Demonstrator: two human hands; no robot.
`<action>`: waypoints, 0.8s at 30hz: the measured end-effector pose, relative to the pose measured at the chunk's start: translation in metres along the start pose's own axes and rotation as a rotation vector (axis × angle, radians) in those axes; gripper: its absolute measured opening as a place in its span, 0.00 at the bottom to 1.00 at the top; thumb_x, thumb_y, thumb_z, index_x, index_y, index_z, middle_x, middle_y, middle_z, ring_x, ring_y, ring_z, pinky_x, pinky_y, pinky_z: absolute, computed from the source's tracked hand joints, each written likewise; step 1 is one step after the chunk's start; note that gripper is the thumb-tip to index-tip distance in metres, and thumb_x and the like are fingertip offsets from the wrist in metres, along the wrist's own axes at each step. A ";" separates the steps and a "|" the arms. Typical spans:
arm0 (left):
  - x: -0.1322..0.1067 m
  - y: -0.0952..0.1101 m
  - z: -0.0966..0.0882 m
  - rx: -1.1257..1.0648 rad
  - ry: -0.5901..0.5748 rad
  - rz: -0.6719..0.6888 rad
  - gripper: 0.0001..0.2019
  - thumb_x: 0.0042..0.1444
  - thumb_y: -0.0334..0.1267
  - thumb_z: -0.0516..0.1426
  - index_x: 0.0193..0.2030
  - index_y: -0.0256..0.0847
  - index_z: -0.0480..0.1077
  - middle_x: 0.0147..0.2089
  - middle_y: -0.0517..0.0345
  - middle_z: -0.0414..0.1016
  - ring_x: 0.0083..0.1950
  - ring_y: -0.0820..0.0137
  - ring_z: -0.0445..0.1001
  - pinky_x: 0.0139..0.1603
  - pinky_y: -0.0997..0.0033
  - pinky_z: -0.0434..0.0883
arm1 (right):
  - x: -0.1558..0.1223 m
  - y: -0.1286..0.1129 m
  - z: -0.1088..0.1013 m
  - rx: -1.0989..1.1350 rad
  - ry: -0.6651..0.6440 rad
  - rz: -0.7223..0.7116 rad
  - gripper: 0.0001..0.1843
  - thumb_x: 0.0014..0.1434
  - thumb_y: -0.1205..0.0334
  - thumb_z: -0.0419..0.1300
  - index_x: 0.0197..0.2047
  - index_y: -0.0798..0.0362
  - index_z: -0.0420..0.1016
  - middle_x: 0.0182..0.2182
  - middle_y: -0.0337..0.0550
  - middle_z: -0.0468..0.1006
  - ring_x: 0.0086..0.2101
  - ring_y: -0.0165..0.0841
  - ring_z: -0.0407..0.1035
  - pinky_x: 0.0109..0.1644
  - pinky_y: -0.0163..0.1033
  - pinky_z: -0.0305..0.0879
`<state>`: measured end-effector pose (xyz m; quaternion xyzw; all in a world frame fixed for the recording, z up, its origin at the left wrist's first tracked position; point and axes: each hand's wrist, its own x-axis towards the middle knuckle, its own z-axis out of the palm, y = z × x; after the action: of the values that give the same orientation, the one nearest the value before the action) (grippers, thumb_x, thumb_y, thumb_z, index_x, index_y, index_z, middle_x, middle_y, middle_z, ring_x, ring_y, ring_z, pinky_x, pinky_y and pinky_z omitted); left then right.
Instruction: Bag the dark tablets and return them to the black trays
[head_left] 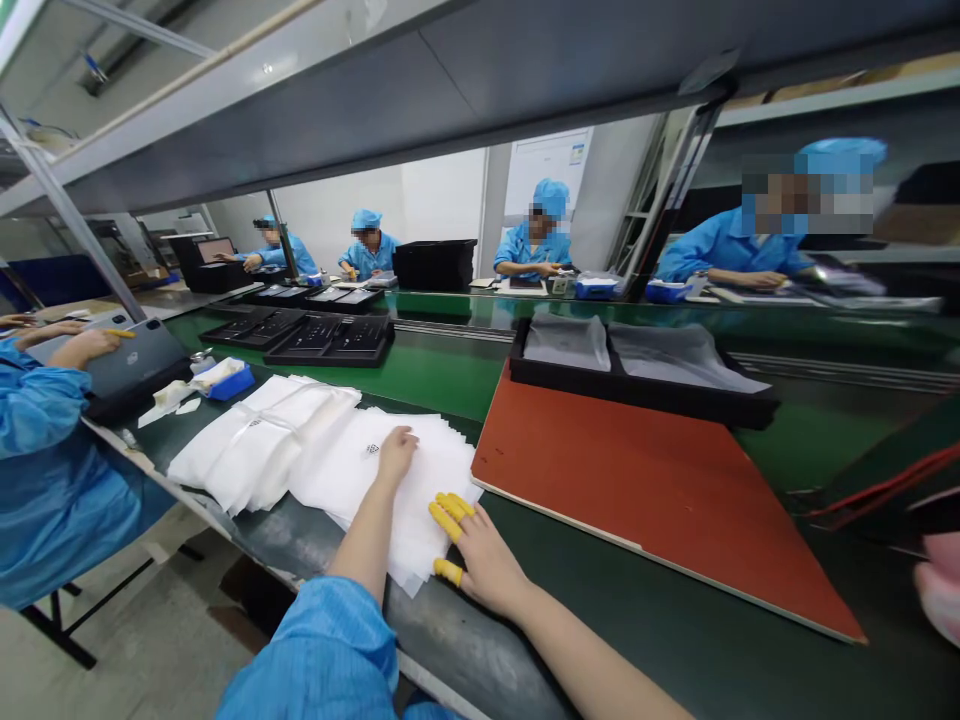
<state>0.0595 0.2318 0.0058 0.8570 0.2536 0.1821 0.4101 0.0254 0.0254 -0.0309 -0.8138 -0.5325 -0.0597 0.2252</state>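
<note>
My left hand (397, 457) rests on a fanned stack of thin white sheets (341, 470), its fingers lying loosely over the top and slightly bent. Yellow finger cots cover the thumb and some fingers of my right hand (480, 555). That hand is spread at the right edge of the same stack, with its fingertips by the sheets. Nothing shows in its grip. Left of the stack lies a banded bundle of white sheets (240, 445). A small dark printed mark shows on the sheets near my left hand.
A reddish-brown board (652, 480) lies to the right, with a black tray (645, 385) holding translucent sheets at its far edge. More black trays (330, 340) sit on the green belt (442, 375). A blue box (231, 383) stands left. A co-worker's hand (94, 347) touches a grey tablet-like panel.
</note>
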 end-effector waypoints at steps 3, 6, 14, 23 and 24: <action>0.008 -0.016 -0.029 0.217 0.222 -0.159 0.24 0.55 0.36 0.48 0.60 0.36 0.53 0.64 0.43 0.52 0.65 0.59 0.49 0.59 0.54 0.53 | 0.005 -0.004 -0.001 -0.047 -0.093 -0.002 0.30 0.57 0.50 0.51 0.59 0.56 0.58 0.55 0.54 0.63 0.56 0.43 0.53 0.61 0.56 0.38; 0.010 -0.029 -0.041 0.532 0.216 -0.315 0.28 0.55 0.43 0.48 0.61 0.33 0.52 0.67 0.39 0.41 0.67 0.54 0.36 0.60 0.44 0.44 | 0.002 -0.001 -0.003 -0.043 -0.068 -0.013 0.27 0.58 0.50 0.49 0.57 0.55 0.62 0.50 0.52 0.67 0.52 0.41 0.57 0.62 0.56 0.35; 0.008 -0.030 -0.033 0.693 0.103 -0.261 0.29 0.57 0.47 0.42 0.62 0.33 0.51 0.66 0.40 0.42 0.66 0.55 0.40 0.60 0.47 0.47 | 0.002 0.000 -0.009 0.023 -0.108 -0.013 0.25 0.58 0.52 0.50 0.56 0.56 0.62 0.50 0.51 0.67 0.51 0.41 0.57 0.61 0.54 0.37; 0.023 -0.034 -0.042 0.746 0.273 -0.165 0.23 0.57 0.35 0.43 0.60 0.32 0.55 0.65 0.39 0.48 0.65 0.56 0.47 0.60 0.53 0.49 | 0.004 0.003 -0.008 0.018 -0.091 -0.019 0.24 0.58 0.55 0.49 0.57 0.54 0.61 0.53 0.52 0.65 0.54 0.40 0.55 0.61 0.52 0.42; 0.025 -0.036 -0.041 0.761 0.258 -0.172 0.23 0.57 0.36 0.43 0.59 0.32 0.55 0.66 0.39 0.45 0.66 0.54 0.42 0.60 0.49 0.47 | 0.007 0.003 -0.008 0.000 -0.110 -0.025 0.27 0.58 0.55 0.50 0.59 0.55 0.58 0.57 0.53 0.60 0.56 0.41 0.51 0.61 0.53 0.41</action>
<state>0.0486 0.2903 0.0043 0.8933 0.4229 0.1464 0.0425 0.0322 0.0269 -0.0227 -0.8093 -0.5539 -0.0179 0.1948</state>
